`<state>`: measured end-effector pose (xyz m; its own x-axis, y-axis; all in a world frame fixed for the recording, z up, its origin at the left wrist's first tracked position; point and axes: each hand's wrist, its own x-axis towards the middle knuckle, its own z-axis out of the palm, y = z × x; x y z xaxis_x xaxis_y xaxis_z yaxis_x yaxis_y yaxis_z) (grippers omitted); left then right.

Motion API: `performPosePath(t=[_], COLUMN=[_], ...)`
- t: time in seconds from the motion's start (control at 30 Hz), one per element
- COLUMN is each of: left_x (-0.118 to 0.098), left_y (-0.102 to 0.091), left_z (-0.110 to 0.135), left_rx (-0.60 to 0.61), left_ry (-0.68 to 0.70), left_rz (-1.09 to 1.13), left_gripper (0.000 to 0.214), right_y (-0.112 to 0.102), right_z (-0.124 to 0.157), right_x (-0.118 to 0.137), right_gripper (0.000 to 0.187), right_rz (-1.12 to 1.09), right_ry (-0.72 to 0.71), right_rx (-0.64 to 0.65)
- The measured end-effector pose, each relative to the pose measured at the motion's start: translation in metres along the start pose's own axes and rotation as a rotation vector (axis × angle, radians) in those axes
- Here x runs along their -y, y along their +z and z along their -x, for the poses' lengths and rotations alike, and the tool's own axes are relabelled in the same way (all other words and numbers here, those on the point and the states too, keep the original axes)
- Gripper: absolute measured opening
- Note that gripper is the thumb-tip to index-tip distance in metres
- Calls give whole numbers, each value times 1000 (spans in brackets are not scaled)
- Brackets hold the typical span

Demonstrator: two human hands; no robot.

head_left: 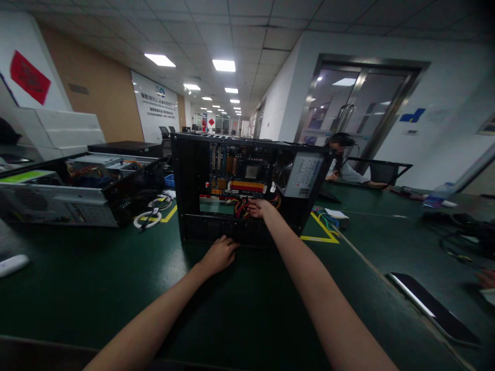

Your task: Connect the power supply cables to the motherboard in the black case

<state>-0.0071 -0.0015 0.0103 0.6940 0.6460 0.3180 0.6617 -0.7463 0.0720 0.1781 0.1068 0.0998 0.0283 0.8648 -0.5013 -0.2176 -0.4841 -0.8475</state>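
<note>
A black computer case (pixel 242 225) stands upright on the green table with its open side facing me. Inside it are a motherboard (pixel 252 171), red and yellow memory slots and, at the upper right, a power supply (pixel 305 172) with a fan. My right hand (pixel 258 207) reaches into the lower part of the case, its fingers closed on a bundle of red, yellow and black power cables (pixel 242 208). On the table by the lower front edge of the case lies my left hand (pixel 219 255), fingers stretched out and holding nothing.
Another opened computer case (pixel 77 198) lies at left, beside a coiled white cable (pixel 147 220). Coloured wires (pixel 327 221) are right of my case. A black flat device (pixel 433 306) lies nearer. Across the table sits a person (pixel 353 172); a bottle (pixel 441 195) stands far right.
</note>
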Motion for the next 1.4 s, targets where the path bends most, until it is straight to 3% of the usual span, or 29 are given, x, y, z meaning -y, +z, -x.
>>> performPosePath(t=[0.37, 0.73, 0.93, 1.03, 1.1, 1.2, 1.27, 1.4], left_x=[3, -1, 1, 2, 2, 1, 0, 1], left_y=[4, -3, 1, 2, 2, 1, 0, 1], left_z=[0, 0, 0, 0, 0, 0, 0, 0], left_rx=[-6, 8, 5, 5, 1, 2, 6, 8], left_ry=[-2, -4, 2, 2, 1, -7, -12, -14], left_rz=[-4, -13, 0, 2, -1, -10, -17, -13], left_gripper=[35, 33, 33, 34, 33, 33, 33, 32], right_y=[-2, 6, -2, -8, -10, -13, -16, -23], right_z=[-4, 9, 21, 35, 51, 79, 95, 113], right_x=[-2, -9, -15, -21, -30, -56, -81, -136], right_gripper=[17, 17, 14, 10, 8, 14, 17, 21], right_rz=[64, 572, 683, 756, 797, 786, 838, 1082], right_ry=[-7, -113, -360, -603, -803, -1017, -1055, -1053], right_rx=[15, 6, -10, -145, -252, -290, -257, -48])
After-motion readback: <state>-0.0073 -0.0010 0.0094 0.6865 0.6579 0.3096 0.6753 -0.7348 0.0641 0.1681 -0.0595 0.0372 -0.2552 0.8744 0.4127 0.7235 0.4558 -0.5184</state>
